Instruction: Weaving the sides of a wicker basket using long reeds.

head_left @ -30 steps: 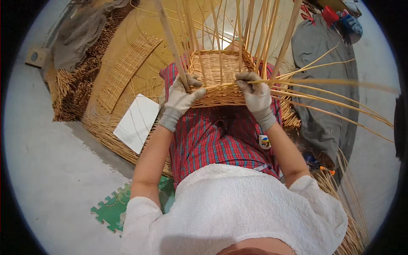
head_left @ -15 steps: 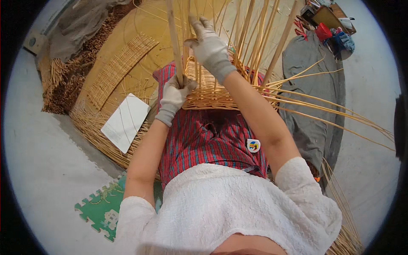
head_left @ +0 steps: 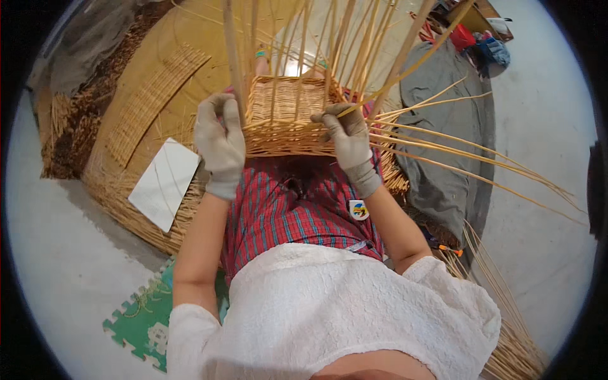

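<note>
A partly woven wicker basket [head_left: 288, 140] rests on my lap, with tall upright stakes rising from its rim. My right hand [head_left: 352, 142], in a grey-white work glove, pinches a long wicker strand [head_left: 415, 65] beside the basket's front right side. That strand slants up and right past the stakes. My left hand [head_left: 220, 139], also gloved, is at the front left corner, fingers bent but apart, with no strand visible in it. Its fingertips are close to a thick corner stake [head_left: 234, 60]; whether they touch it I cannot tell.
Loose wicker strands [head_left: 506, 166] stick out far to the right over a grey cloth [head_left: 437, 126]. Left lie a white board [head_left: 164, 183], a woven wicker panel [head_left: 152, 104] and dark brown bundled stalks [head_left: 95, 107]. A green foam mat [head_left: 142, 320] is lower left.
My right hand has come down from among the upper stakes and now pinches a strand at the front right. My left hand has let go of the corner stake and turned upward beside it.
</note>
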Available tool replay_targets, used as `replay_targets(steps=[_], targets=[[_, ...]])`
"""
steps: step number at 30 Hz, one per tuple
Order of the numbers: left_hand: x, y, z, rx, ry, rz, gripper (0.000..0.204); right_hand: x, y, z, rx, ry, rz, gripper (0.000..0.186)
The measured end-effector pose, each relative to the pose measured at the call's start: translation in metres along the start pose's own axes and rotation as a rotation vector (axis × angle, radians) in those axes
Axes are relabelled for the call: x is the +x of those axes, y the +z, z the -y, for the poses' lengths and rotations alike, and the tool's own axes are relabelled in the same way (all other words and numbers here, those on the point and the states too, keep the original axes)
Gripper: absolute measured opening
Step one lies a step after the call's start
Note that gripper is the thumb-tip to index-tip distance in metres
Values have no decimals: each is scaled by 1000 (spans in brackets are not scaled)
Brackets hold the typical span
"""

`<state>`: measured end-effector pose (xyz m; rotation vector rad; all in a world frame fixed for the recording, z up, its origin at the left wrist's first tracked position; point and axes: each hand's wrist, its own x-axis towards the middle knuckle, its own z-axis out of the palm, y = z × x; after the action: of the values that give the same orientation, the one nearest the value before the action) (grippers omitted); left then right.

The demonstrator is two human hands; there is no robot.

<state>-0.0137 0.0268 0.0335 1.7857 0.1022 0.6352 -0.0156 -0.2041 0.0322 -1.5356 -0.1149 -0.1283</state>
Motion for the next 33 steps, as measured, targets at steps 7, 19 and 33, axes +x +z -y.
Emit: replay_targets(steps=[7, 19, 33], targets=[[0, 57, -33, 97, -560, 866, 32, -4, -13, 24, -87, -111, -104, 29], [-10, 77, -1, 121, -576, 536, 27, 73, 17, 84, -135, -34, 57, 76], [1, 98, -27, 113, -551, 454, 42, -17, -77, 35, -2, 62, -165, 13]])
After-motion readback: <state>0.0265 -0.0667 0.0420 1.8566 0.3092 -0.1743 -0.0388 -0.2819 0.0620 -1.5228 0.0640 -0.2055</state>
